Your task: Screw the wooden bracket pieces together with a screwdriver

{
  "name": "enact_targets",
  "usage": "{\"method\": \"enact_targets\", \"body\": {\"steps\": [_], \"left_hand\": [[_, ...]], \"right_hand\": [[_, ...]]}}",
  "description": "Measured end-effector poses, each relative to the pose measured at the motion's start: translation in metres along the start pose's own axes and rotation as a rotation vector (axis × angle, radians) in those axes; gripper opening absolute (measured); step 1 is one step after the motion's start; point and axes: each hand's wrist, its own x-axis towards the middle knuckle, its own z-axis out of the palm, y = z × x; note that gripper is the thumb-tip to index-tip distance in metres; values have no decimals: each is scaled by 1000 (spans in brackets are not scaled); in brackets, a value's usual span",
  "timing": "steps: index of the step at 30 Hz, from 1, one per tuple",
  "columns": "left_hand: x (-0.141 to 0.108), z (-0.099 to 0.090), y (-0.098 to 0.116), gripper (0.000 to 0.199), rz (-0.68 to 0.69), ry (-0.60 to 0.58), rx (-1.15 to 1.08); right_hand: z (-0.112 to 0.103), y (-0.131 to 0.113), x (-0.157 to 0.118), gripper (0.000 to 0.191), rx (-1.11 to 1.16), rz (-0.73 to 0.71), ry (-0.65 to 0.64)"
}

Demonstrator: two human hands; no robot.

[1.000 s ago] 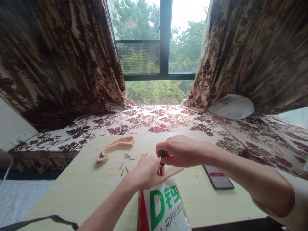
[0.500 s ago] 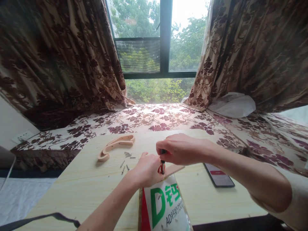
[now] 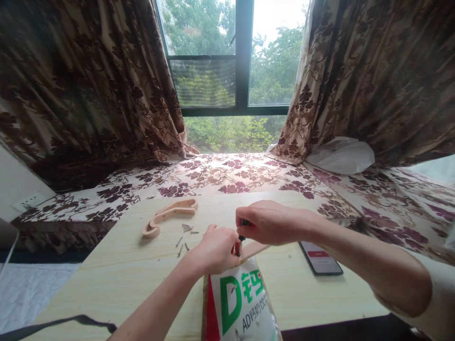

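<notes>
My right hand [image 3: 265, 220] is closed around a screwdriver [image 3: 243, 229] with a dark handle. Its tool tilts, the lower end down at the fingers of my left hand [image 3: 219, 247]. Closed over a pale wooden piece [image 3: 254, 249], my left hand presses it at the top edge of a printed packet [image 3: 245, 303]. The left fingertips and the exact contact point are hidden. Several loose screws [image 3: 185, 237] lie to the left of that hand. Beyond them rests a curved wooden part [image 3: 170, 214] with small holes.
All this is on a light wooden table [image 3: 117, 270]. A phone [image 3: 322, 258] with a lit screen lies beneath my right forearm. Behind the table, a flowered cloth [image 3: 227, 173] covers the sill, with a white plastic bag [image 3: 341, 155] on it at the right.
My right hand has shifted slightly right, and the screwdriver leans more to the right at its top. My left hand keeps its hold. The whole view has moved a little.
</notes>
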Motion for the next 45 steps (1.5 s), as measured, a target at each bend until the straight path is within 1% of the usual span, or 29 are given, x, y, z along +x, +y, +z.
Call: {"method": "enact_targets", "body": {"steps": [3,7,9,14,17,21,24,30,34,37,42,45], "left_hand": [[0,1,-1,9,-5,12,-17],[1,2,-2,10,-6,23,-36],[1,3,-3,11,-9,36,-35],[3,7,-4,9,-15,55,-35],[2,7,-4,8,-23,57,-43],[1,6,-3,11,-18,51,-60],[1,6,-3,14,-17,54,-64],[2,5,-2,12,-29,58,-53],[0,4,-1,11,-28,63,-53],[1,4,-1,10,-22,66,-56],[2,5,-3,11,-19,42,-59],[1,3,-2,11,-29,33,-54]], "right_hand": [[-3,0,0,21,-1,23,-3],[-12,0,-2,22,28,-76,-75],[-13,-1,-1,21,19,-100,-80],[-6,-3,7,21,-42,-44,-30],[-8,-5,8,22,-67,-7,-16],[-16,-7,4,19,-34,-68,-59],[-16,-7,4,19,-40,-91,-55],[-10,-5,9,23,-86,4,-11],[-16,-5,5,21,0,-64,-86],[-14,-5,4,20,-5,-93,-92],[-6,-3,8,21,-25,2,-25],[-9,-1,7,21,-10,1,-29]]}}
